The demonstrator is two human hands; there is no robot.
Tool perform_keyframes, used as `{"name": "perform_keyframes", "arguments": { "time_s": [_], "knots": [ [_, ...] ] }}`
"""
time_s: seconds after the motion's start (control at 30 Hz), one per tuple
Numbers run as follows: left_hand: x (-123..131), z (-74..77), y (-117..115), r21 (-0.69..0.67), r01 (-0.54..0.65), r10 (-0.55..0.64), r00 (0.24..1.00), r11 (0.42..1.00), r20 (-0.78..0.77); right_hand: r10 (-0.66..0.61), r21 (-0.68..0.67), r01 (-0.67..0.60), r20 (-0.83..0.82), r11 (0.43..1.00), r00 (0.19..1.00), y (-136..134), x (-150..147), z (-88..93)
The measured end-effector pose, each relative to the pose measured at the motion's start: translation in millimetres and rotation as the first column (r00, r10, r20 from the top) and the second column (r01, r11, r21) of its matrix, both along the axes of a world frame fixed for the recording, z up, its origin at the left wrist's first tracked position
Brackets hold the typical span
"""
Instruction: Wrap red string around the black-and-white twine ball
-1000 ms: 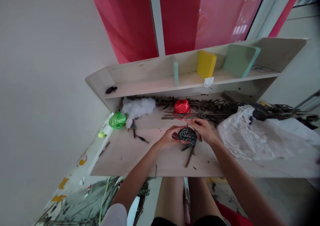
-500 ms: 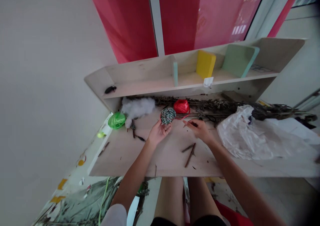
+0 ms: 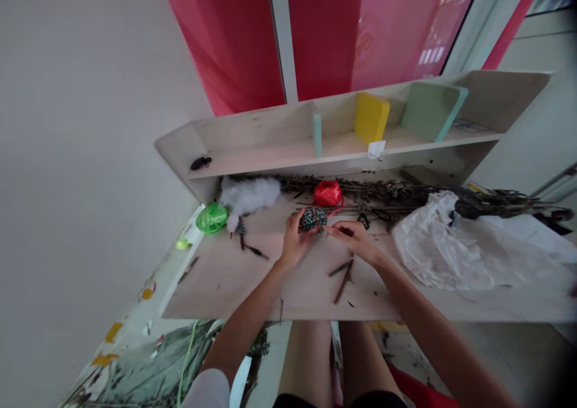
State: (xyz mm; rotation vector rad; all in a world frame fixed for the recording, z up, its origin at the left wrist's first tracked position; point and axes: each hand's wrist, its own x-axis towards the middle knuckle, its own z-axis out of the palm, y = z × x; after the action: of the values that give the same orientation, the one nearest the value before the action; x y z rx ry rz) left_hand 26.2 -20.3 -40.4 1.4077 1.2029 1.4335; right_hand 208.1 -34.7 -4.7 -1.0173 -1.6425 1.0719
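A dark green and white ball wound with cord is held over the desk in my left hand, fingers curled round its left and lower side. My right hand is pinched at the ball's right edge; what is between its fingertips is too small to make out. Just behind the ball lies a roll of red plastic twine, a loose red strand trailing from it toward my right hand. Scissors with black handles lie partly hidden among stems beyond my right hand.
Dried stems run along the back under the shelf. White stuffing and green twine lie at left, a crumpled white plastic bag at right. Short twigs rest near the front edge of the desk.
My left hand has moved right and slightly down with the ball and turned it. My right hand has come from beside the ball to meet its right edge.
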Motion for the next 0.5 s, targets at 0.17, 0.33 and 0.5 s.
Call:
{"name": "perform_keyframes", "arguments": {
  "time_s": [0.17,0.33,0.5],
  "knots": [
    [-0.6,1.3,-4.0,0.033,0.269,-0.264,0.958,0.963,-0.116,-0.105,-0.051,0.101,-0.104,0.994,0.989,3.5,6.8,4.1],
    [-2.8,14.3,-7.4,-0.098,0.451,-0.457,0.888,0.887,-0.047,-0.147,-0.128,0.124,-0.196,0.984,0.970,10.0,11.8,-3.2],
    [-6.4,23.4,-11.8,-0.205,0.565,-0.561,0.824,0.799,0.083,-0.172,-0.145,0.141,-0.234,0.979,0.957,12.9,12.5,-6.9]
  ]
}}
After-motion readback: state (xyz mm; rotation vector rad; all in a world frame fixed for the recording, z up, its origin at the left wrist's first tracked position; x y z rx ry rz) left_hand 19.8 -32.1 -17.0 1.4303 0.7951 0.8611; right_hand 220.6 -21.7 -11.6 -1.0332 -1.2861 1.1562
